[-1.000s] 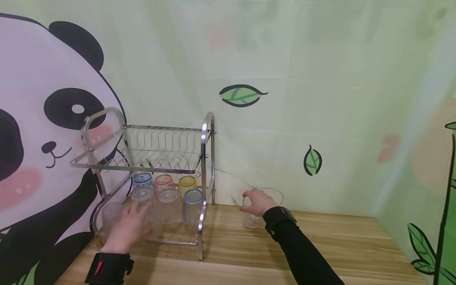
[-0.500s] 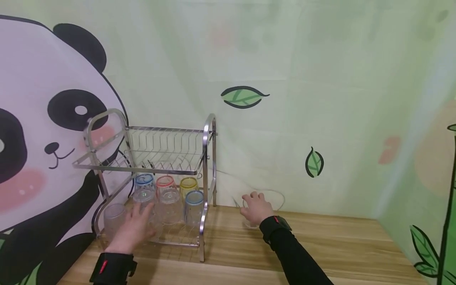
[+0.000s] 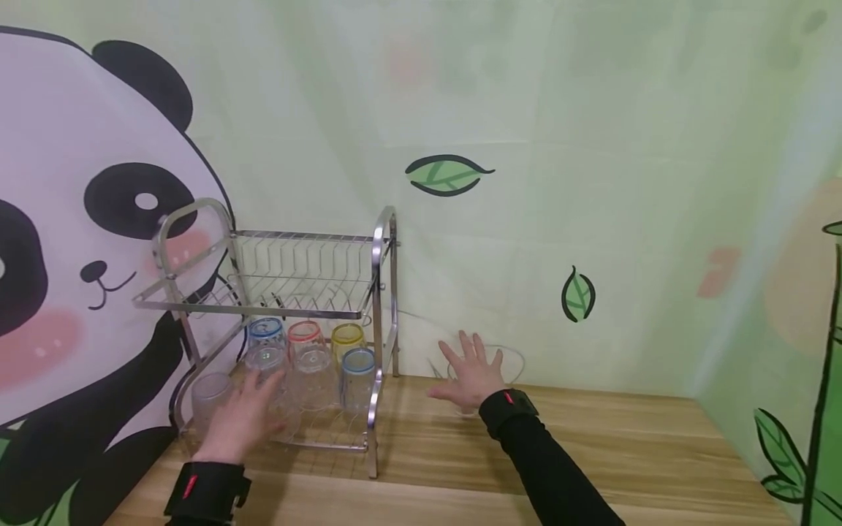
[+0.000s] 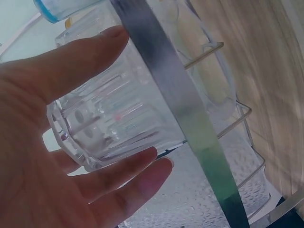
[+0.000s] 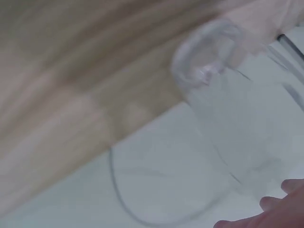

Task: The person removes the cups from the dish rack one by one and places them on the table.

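My left hand (image 3: 240, 420) is at the lower shelf of the metal dish rack (image 3: 316, 316). In the left wrist view its thumb lies along one side of an upside-down clear ribbed glass (image 4: 114, 118) and its fingers curl along the other. A rack bar (image 4: 173, 97) crosses in front of that glass. My right hand (image 3: 470, 376), fingers spread wide, is over the table near the wall. Right by it, blurred in the right wrist view, stands another clear glass (image 5: 232, 114), which the hand mostly hides in the head view. Nothing is gripped by the right hand.
Upside-down glasses with blue (image 3: 266, 329), red (image 3: 305, 333) and yellow (image 3: 347, 336) rims share the lower shelf. A textured clear glass (image 3: 209, 394) stands at its left end. A thin cord (image 5: 114, 175) loops against the wall behind the wooden table (image 3: 592, 438).
The right hand's fingers have gone from curled near the table glass to spread wide, and the hand now covers more of that glass. The left hand has stayed at the rack.
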`<state>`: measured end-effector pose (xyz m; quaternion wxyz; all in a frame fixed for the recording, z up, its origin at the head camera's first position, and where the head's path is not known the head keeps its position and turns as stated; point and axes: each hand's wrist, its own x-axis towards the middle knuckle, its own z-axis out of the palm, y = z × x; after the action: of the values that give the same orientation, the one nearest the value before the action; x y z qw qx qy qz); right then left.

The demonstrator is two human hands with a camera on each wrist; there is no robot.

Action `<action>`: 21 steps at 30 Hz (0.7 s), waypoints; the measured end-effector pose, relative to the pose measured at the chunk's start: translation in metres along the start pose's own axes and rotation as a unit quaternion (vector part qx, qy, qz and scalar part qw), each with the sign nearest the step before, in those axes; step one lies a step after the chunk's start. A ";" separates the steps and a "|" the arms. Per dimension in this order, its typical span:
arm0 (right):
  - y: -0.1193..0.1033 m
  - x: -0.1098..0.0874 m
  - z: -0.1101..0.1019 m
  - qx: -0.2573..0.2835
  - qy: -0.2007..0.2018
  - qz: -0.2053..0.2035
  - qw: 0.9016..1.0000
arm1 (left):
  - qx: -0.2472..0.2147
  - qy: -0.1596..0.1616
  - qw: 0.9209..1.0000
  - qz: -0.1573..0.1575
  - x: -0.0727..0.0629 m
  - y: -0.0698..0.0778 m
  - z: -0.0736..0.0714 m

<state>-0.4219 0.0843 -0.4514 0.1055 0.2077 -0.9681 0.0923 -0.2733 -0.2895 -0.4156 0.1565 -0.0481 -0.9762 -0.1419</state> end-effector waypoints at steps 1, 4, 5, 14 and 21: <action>-0.001 0.000 -0.004 -0.005 0.003 -0.006 1.000 | 0.000 0.004 1.000 0.004 0.000 0.000 0.000; -0.006 0.000 -0.017 -0.017 0.010 -0.022 1.000 | -0.005 0.011 1.000 0.010 0.001 0.002 -0.002; -0.008 -0.001 -0.023 -0.019 0.012 -0.025 0.999 | -0.007 0.012 1.000 0.011 0.000 0.002 -0.002; -0.016 -0.006 -0.060 -0.030 0.015 -0.047 0.998 | -0.007 0.013 1.000 0.019 -0.003 0.010 -0.008; -0.019 -0.018 -0.070 -0.032 0.022 -0.055 0.998 | -0.003 0.031 0.999 0.024 -0.009 0.023 -0.015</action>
<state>-0.3861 0.0893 -0.3860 0.1384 0.2547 -0.9552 0.0597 -0.2574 -0.2727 -0.3983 0.1899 -0.0678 -0.9690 -0.1429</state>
